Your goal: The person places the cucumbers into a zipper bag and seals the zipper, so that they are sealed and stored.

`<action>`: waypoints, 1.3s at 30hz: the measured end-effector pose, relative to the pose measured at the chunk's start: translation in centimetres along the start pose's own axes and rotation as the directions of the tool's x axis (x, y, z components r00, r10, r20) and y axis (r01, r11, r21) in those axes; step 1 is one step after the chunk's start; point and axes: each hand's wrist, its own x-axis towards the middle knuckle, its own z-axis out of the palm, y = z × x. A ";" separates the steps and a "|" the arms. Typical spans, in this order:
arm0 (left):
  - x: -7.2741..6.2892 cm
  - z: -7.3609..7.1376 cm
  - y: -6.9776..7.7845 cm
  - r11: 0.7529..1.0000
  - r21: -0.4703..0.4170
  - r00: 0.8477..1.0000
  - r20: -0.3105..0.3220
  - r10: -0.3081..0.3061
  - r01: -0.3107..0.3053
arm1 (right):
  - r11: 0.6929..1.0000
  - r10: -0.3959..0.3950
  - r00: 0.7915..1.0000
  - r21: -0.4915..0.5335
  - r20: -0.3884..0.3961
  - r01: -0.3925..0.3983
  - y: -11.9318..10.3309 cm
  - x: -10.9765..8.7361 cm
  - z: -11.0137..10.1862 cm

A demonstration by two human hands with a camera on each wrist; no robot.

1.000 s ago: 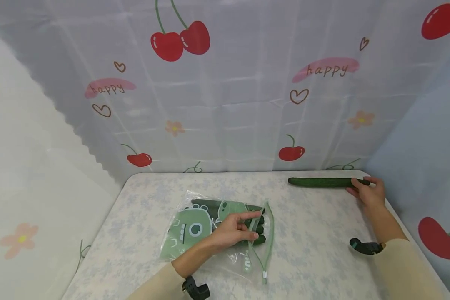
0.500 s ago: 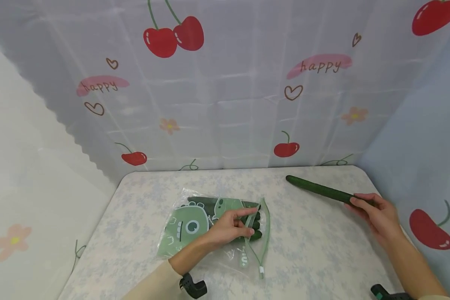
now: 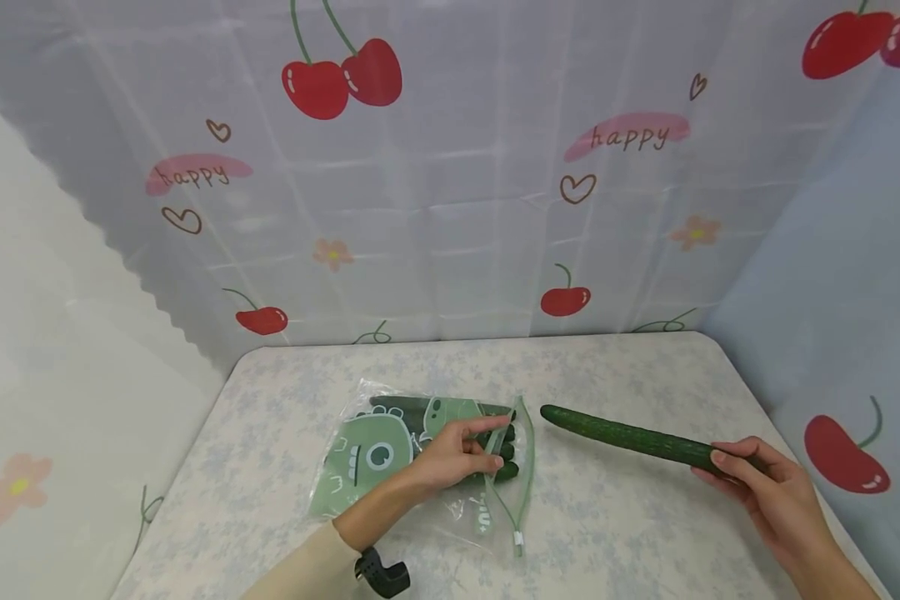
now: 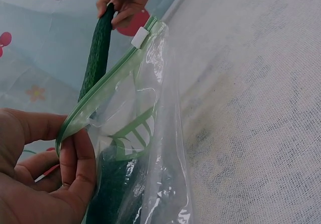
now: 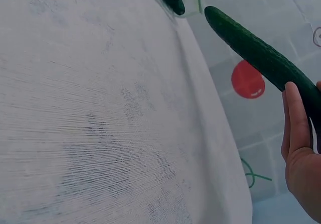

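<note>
My left hand (image 3: 450, 457) pinches the green zip edge of a clear zip bag (image 3: 345, 475) printed with green cartoon monsters. The bag lies on the table with its mouth spread toward the right, and a white slider (image 4: 140, 37) sits at one end of the zip. Several cucumbers (image 3: 507, 472) are inside, their ends showing near the opening. My right hand (image 3: 783, 496) grips a long dark green cucumber (image 3: 630, 437) by its right end. Its free end points left, a short gap from the bag's mouth; in the right wrist view this cucumber (image 5: 256, 48) is raised off the table.
The table (image 3: 607, 525) has a pale cloth with blue-grey blotches. A curtain (image 3: 450, 192) with cherries and hearts hangs behind its back edge, and more sheets close in the left and right sides. A dark wrist strap (image 3: 382, 575) sits on my left sleeve.
My right hand has lifted the cucumber from the back right and brought it toward me and left, its free end nearing the bag. The left hand keeps its hold on the bag's edge.
</note>
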 end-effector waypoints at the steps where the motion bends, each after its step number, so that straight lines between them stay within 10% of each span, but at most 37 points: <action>1: 0.0 0.0 0.0 1.000 0.002 1.000 0.000 -0.001 0.001 | 1.000 0.008 1.000 -0.023 0.011 -0.007 0.0 -0.3 0.0; 19: 0.0 -0.2 0.1 1.000 -0.022 1.000 0.007 -0.006 0.006 | 0.907 0.227 0.965 -0.389 0.131 -0.160 1.5 -1.9 4.1; 39: -0.3 0.0 0.4 0.997 -0.072 1.000 0.005 -0.007 0.008 | 0.908 0.314 0.938 -0.334 0.144 -0.253 4.5 -0.4 6.6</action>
